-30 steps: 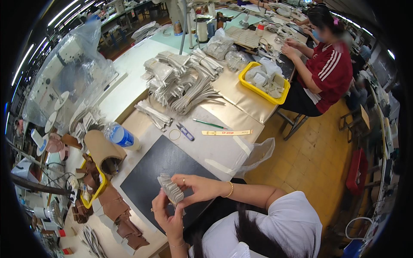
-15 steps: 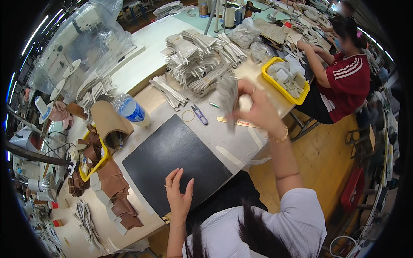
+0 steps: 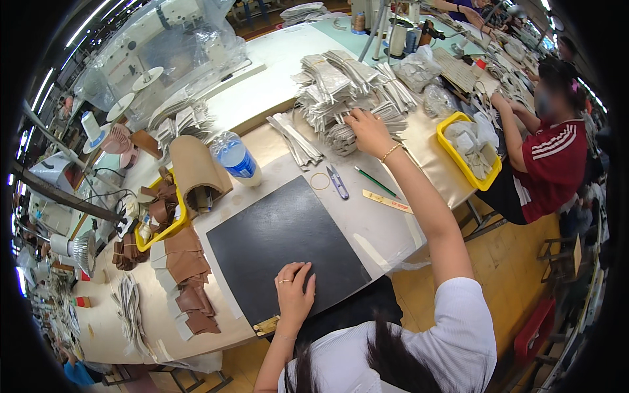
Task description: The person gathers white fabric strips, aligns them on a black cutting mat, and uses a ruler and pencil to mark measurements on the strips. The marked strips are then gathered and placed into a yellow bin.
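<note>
My right hand (image 3: pixel 370 134) reaches to the front of a large pile of grey-white fabric pieces (image 3: pixel 324 85). Its fingers are closed on a bundle of grey fabric pieces (image 3: pixel 342 140) at the pile's lower edge; the fingertips are partly hidden. Near me, my left hand (image 3: pixel 295 293) rests on the black mat (image 3: pixel 285 229), fingers loosely bent and apart, with nothing in them. Just beyond the mat lie small purple thread snips (image 3: pixel 338 184), a rubber band (image 3: pixel 320 181), a green pencil (image 3: pixel 376 182) and a yellowish ruler (image 3: pixel 386 201).
Left of the mat are a bottle (image 3: pixel 236 158), a curved brown board (image 3: pixel 196 170), a yellow basket (image 3: pixel 162 239) of brown pieces and stacked brown pieces (image 3: pixel 187 262). At right, a yellow basket (image 3: pixel 458 157) stands near a co-worker in a red shirt (image 3: pixel 557 160).
My right hand has carried the grey bundle forward from above the table to the pile. The left hand stays on the mat. The whole view has shifted a little.
</note>
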Tool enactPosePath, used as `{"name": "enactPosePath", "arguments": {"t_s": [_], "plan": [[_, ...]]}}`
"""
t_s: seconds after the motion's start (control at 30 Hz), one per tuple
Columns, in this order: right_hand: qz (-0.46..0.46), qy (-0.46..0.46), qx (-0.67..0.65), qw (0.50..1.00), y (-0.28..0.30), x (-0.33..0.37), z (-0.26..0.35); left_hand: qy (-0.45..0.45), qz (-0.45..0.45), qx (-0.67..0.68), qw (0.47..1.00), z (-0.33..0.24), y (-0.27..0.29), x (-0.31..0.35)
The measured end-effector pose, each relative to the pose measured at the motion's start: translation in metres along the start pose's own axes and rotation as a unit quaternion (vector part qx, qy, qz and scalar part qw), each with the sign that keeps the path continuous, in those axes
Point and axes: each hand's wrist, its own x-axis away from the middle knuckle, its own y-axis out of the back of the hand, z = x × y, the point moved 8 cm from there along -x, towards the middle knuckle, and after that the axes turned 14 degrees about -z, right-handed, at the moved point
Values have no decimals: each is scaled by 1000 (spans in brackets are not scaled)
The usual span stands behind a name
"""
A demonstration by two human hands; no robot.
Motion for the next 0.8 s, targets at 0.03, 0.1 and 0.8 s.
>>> {"name": "enactPosePath", "arguments": {"t_s": [0.03,0.1,0.8], "plan": [[-10,-5,-1,1000,-1,1,1,0,0,0,1000,0,0,0],[-21,-7,-15,1000,-4,6,-1,5,-1,-1,1000,0,0,0],[-122,-64,-27,990,-35,27,1,11,4,11,1000,0,0,-1]]}}
